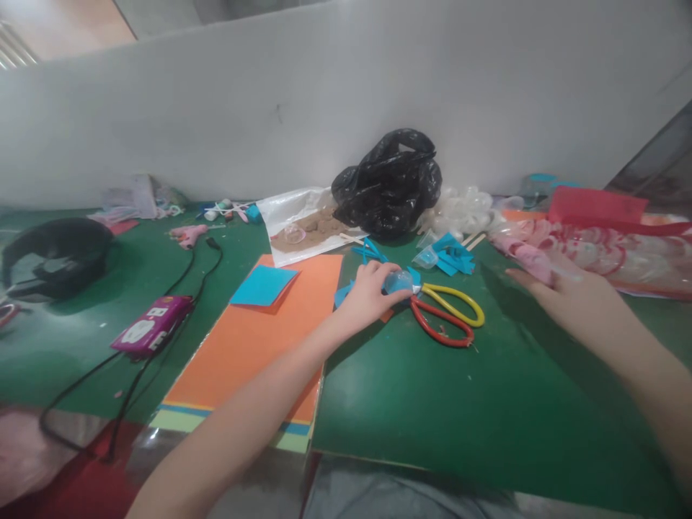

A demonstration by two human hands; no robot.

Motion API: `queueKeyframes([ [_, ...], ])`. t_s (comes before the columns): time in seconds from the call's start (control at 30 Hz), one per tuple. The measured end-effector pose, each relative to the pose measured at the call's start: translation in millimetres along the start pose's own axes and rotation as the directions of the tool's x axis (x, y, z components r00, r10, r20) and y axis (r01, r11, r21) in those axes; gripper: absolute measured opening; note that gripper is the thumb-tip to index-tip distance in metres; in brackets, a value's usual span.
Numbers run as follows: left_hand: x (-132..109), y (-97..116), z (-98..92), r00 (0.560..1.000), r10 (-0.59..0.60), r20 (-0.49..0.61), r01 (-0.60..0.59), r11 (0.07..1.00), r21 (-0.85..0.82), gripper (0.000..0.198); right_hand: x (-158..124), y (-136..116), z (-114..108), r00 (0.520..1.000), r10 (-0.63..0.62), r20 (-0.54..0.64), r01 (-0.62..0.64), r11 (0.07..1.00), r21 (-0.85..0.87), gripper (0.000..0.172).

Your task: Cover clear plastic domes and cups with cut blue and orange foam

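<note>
The small, clear, rounded plastic cup (398, 280) is pinched between your left hand's (370, 293) thumb and fingers, left of the red-and-yellow-handled scissors (444, 342). Its facing and long axis are indeterminable; its blurred surface appears translucent, blue-tinted. Your right hand (581, 299) is beside a pale pink object (533, 259); you cannot tell its grip.

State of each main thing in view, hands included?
Left hand: fingers around clear plastic piece
Right hand: at pink object, grip unclear
Scissors: lying down, blades hidden, open/shut unclear
Blue card: folded, on orange sheet
Orange sheet: flat
Black bag: crumpled
White sheet: spread beneath brown material
</note>
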State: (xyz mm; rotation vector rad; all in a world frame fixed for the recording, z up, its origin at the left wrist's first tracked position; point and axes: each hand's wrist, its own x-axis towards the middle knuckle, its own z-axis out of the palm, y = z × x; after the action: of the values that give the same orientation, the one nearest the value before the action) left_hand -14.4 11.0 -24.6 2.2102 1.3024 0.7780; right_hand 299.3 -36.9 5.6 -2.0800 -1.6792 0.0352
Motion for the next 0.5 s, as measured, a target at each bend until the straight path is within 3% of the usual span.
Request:
queueKeyframes([
  [0.17, 0, 0, 0.2, 1.0, -0.01, 0.002, 0.01, 1.0, -0.001, 0.043, -1, 14, 8, 0.993, -0.051, 0.106, 0.055, 0.998, -0.035, 0.056],
  [0.3, 0, -1, 0.1, 1.0, -0.012, -0.005, 0.012, 1.0, -0.006, 0.044, 3, 28, 22, 0.975, -0.143, 0.168, 0.157, 0.985, -0.076, 0.041],
  [0.5, 0, -1, 0.1, 1.0, -0.003, -0.005, 0.003, 1.0, -0.011, 0.043, 2, 58, 39, 0.96, -0.233, 0.156, 0.265, 0.934, -0.239, 0.035],
])
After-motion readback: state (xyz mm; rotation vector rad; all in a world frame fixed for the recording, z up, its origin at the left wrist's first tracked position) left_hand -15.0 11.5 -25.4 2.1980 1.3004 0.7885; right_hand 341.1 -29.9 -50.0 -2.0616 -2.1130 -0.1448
